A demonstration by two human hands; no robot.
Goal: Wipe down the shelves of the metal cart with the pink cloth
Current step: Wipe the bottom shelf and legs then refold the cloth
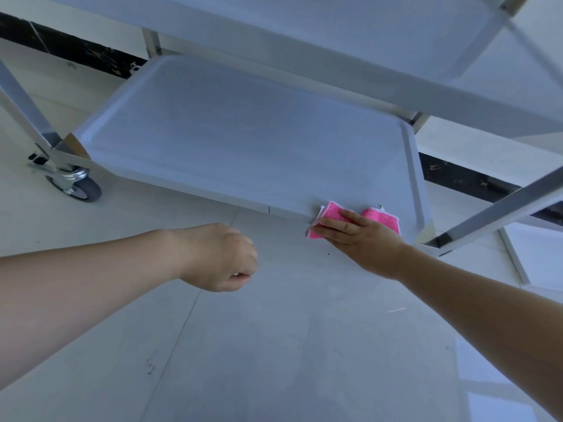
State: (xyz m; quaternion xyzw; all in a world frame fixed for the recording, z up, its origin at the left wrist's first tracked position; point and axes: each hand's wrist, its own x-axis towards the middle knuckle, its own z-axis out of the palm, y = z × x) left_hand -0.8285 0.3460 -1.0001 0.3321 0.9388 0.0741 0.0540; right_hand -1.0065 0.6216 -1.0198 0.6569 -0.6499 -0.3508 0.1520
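The metal cart fills the upper part of the view. Its bottom shelf (243, 138) is a flat tray with a raised rim, and a higher shelf (380, 35) hangs over it. A folded pink cloth (380, 216) lies on the bottom shelf's near rim, close to the right corner. My right hand (362, 236) presses flat on the cloth with straight fingers, covering its middle. My left hand (222, 258) hovers over the floor in front of the cart, fingers curled, holding nothing.
A caster wheel (79, 185) stands under the cart's left corner. Slanted metal posts (499, 208) frame the right corner and the left side (21, 99). Pale tiled floor (274, 345) spreads in front, with a dark wall base (76, 53) behind.
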